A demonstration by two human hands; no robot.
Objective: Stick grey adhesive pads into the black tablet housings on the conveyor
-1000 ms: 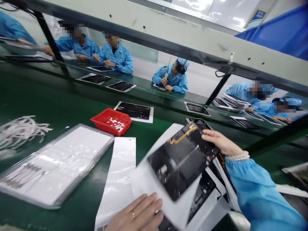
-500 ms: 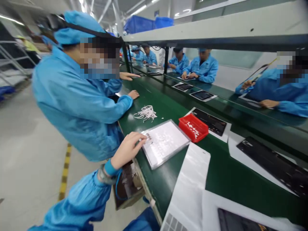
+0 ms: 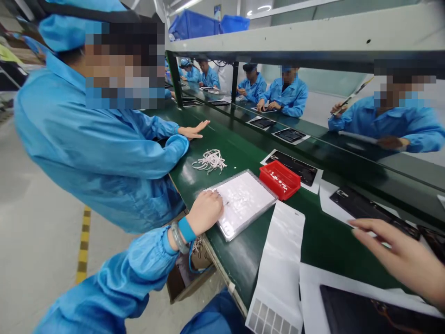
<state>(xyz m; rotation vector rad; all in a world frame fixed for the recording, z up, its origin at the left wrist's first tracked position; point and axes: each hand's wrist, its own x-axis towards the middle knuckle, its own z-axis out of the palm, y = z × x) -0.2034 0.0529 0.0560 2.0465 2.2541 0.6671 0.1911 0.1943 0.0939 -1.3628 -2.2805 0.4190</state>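
My left hand (image 3: 205, 211), with a blue wrist strap, rests at the left edge of a clear-edged white tray (image 3: 248, 197); its fingers are curled together over small dark bits, and what they pinch is too small to name. At the right, my right hand (image 3: 399, 253) hangs above the bench, fingers extended, near a black panel (image 3: 368, 208) on white paper. A red bin (image 3: 281, 183) with small white pieces touches the tray's back corner. A long white sheet (image 3: 280, 255) with grey squares lies right of the tray.
Another black panel (image 3: 375, 311) lies at the front right. White strips (image 3: 210, 160) are heaped behind the tray. A person in blue (image 3: 100, 139) stands at the left, a hand over the green bench (image 3: 239, 273). A shelf (image 3: 299, 39) runs overhead; people sit opposite.
My left hand has moved slightly right and curled onto the tray's edge. My right hand has come into view from the right. The neighbouring person's hands have shifted, and the view has moved slightly.
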